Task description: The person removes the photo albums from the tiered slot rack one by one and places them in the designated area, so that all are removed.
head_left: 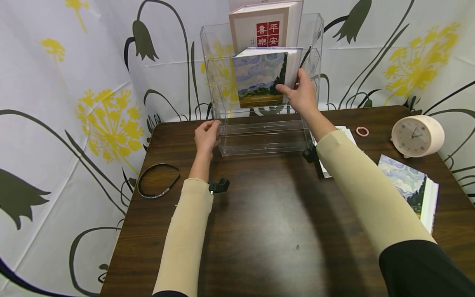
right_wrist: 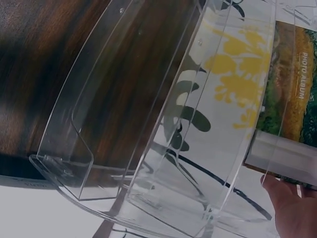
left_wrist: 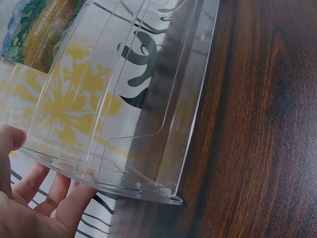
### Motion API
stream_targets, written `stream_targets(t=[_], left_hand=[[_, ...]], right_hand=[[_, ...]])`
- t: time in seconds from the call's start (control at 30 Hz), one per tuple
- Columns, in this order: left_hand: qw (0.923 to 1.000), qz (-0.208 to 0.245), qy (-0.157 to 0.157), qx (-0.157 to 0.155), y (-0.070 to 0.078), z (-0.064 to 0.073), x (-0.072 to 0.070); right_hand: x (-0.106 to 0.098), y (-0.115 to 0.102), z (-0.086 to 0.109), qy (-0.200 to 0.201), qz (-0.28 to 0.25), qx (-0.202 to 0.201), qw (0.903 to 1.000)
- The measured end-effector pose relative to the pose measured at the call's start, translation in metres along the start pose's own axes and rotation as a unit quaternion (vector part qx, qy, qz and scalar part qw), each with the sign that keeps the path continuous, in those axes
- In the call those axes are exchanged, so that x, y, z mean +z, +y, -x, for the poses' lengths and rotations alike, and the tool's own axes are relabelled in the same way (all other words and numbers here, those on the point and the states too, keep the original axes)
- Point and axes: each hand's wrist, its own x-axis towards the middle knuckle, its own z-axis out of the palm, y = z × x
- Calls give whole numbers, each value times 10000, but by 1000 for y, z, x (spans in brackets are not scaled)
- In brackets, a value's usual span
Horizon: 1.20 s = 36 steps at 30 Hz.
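Pinching the photo album by its right side, your right hand has its thumb on the painted cover and its fingers at the edge. Album position: leaning back behind a clear front panel of the tiered acrylic rack; whether its base meets the tier floor, cannot tell. Your left hand grips the rack's left side, low down. Judgement: hold that brace firm, since light acrylic may skid on the wooden tabletop. Guide the album squarely between the panels, thumb pressure light so the cover does not flex. Mind the cream book with red character squares, standing behind; a knock could tip it. Further out: landscape-covered book and analogue alarm clock at right, black headband at left, none touching the rack.
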Motion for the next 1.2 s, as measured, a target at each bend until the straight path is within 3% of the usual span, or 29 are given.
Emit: stream_targets(t=[0.33,0.8,1.2], left_hand=[[9999,-148,65,-49,0,-1,1],[10000,-68,27,-48,1,-1,2],[10000,63,-13,-70,0,1,1]], right_hand=[[-1,-2,-1,109,-104,53,9999],[-12,-13,-4,275,156,-639,9975],[-30,-15,-3,156,-803,-998,9916]])
